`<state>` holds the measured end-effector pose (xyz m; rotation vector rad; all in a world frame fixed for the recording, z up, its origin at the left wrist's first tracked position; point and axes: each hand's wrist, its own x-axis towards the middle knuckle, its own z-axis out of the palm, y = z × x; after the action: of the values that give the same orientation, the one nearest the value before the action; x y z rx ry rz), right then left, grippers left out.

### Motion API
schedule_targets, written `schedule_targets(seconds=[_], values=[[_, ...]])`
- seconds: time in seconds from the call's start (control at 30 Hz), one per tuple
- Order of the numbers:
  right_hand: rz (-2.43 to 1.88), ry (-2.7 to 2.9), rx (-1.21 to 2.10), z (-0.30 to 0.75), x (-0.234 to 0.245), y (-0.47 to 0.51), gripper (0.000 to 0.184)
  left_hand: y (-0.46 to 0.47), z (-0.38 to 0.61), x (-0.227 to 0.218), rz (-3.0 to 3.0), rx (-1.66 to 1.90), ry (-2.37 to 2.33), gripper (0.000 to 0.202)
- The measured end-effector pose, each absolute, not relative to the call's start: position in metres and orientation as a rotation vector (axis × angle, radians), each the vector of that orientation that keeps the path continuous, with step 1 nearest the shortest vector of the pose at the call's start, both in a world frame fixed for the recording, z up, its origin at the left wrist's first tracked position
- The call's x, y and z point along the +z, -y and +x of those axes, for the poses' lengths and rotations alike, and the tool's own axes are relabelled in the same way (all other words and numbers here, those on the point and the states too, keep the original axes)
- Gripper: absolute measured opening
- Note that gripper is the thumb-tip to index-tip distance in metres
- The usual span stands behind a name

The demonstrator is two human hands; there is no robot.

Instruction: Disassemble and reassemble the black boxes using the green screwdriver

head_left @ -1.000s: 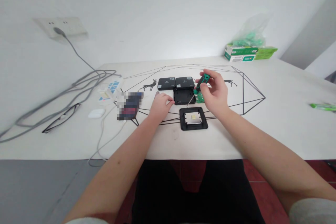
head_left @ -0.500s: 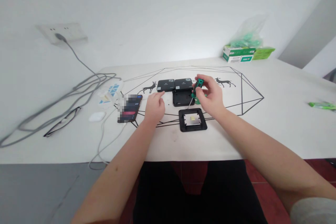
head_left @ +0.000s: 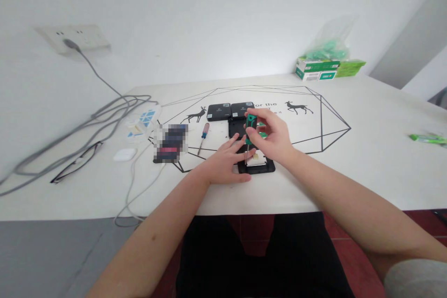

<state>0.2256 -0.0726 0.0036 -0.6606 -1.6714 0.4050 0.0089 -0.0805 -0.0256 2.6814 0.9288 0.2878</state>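
My right hand (head_left: 274, 135) grips a green-and-black screwdriver (head_left: 250, 126) upright. Its thin shaft points down at the left part of an open black case (head_left: 268, 168), which has a silvery plate (head_left: 260, 162) with a small yellowish square inside. Whether the tip touches the case I cannot tell. My left hand (head_left: 226, 163) lies with spread fingers against the left side of this case, partly covering it. Just behind is a black shell (head_left: 235, 129), half hidden by my hands. Farther back, two closed black boxes (head_left: 219, 111) with stickers sit side by side.
A second screwdriver (head_left: 204, 137) with a red-and-blue handle lies left of the shell. Farther left are a blurred phone (head_left: 171, 144), a white case (head_left: 125, 154), eyeglasses (head_left: 78, 160), a power strip (head_left: 143, 118) and grey cables (head_left: 111, 102). Green-and-white boxes (head_left: 317, 67) stand at the back right.
My left hand has moved right and forward onto the open case, uncovering the red-and-blue screwdriver. My right hand has brought the green screwdriver left and down over the case.
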Motion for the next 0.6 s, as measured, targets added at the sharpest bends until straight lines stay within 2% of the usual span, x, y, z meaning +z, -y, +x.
schedule_targets(seconds=[0.17, 0.6], values=[[-0.635, 1.710, 0.358, 0.2242, 0.0063, 0.0769, 0.037, 0.0868, 0.0110, -0.0238, 2.711, 0.321, -0.895, 0.062], [-0.600, 1.714, 0.301, 0.2248, 0.0054, 0.0767, 0.035, 0.0899, 0.0065, -0.0235, 2.680, 0.263, -0.885, 0.057]])
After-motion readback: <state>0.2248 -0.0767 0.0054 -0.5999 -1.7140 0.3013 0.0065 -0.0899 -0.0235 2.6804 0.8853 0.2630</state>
